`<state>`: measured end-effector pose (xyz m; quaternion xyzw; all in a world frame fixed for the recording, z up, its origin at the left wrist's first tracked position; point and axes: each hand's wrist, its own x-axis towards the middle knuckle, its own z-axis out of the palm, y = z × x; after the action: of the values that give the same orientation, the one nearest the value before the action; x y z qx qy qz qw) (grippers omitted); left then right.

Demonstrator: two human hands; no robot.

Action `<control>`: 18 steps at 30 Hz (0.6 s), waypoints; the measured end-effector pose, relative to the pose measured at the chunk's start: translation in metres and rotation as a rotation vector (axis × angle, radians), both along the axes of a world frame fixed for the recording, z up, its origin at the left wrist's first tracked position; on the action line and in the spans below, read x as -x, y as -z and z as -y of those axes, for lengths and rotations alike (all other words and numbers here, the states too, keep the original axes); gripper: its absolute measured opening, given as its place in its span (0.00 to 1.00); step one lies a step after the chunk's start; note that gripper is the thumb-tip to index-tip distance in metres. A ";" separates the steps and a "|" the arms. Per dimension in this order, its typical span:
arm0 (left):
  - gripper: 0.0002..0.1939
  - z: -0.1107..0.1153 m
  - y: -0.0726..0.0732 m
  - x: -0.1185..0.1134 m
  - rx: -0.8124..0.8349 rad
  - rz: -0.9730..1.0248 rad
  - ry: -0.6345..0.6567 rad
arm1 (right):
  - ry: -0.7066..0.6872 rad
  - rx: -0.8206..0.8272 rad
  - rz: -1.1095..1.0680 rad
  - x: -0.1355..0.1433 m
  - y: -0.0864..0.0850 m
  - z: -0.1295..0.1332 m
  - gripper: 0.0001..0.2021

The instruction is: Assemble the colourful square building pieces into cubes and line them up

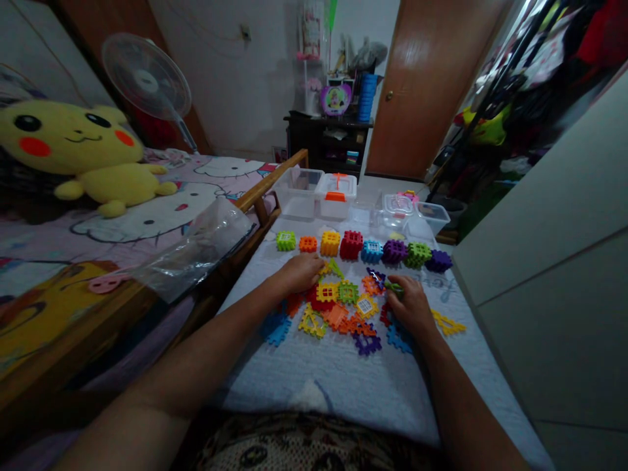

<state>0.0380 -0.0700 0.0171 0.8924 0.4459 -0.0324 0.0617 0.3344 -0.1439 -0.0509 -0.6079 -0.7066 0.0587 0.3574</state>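
My left hand (301, 273) is at the far left of a loose pile of plastic interlocking building pieces, its fingers closed on the edge of a yellow piece (324, 267). A light green triangular piece (336, 267) lies right beside it. My right hand (409, 302) is at the pile's right side, pinching a green piece (394, 287). A dark blue piece (376, 277) lies just left of those fingers. Between my hands are a yellow window piece (327, 292), a green square piece (348, 292) and several orange, red, blue and purple ones.
Behind the pile runs a row of same-coloured stacks, including a red stack (352, 244) and a purple stack (394, 251). Clear plastic boxes (300, 196) stand at the table's far end. A wooden bed rail (267, 186) borders the left, a pale cabinet (554, 242) the right.
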 end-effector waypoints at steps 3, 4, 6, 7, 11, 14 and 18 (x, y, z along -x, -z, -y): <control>0.11 0.000 0.001 0.004 0.008 0.026 -0.055 | -0.006 0.000 -0.001 0.000 0.000 0.000 0.14; 0.12 0.001 0.000 0.006 0.006 0.041 -0.071 | -0.006 0.000 -0.003 0.000 0.001 -0.001 0.14; 0.16 0.003 -0.004 0.011 -0.013 0.094 -0.105 | -0.006 0.001 -0.008 0.000 0.001 -0.001 0.14; 0.18 0.004 -0.006 0.014 -0.025 0.134 -0.126 | -0.004 0.003 -0.011 0.000 0.001 -0.001 0.13; 0.19 0.013 -0.015 0.021 0.040 0.310 -0.157 | -0.002 0.013 -0.012 0.001 0.000 0.000 0.14; 0.19 0.019 -0.013 0.022 0.122 0.326 -0.108 | -0.009 0.011 -0.010 0.002 0.000 0.000 0.14; 0.18 0.026 -0.002 0.022 0.048 0.207 -0.106 | -0.013 0.013 0.000 0.002 -0.001 0.000 0.13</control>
<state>0.0162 -0.0963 0.0188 0.8644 0.4827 0.0524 0.1304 0.3323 -0.1444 -0.0503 -0.6056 -0.7101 0.0658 0.3531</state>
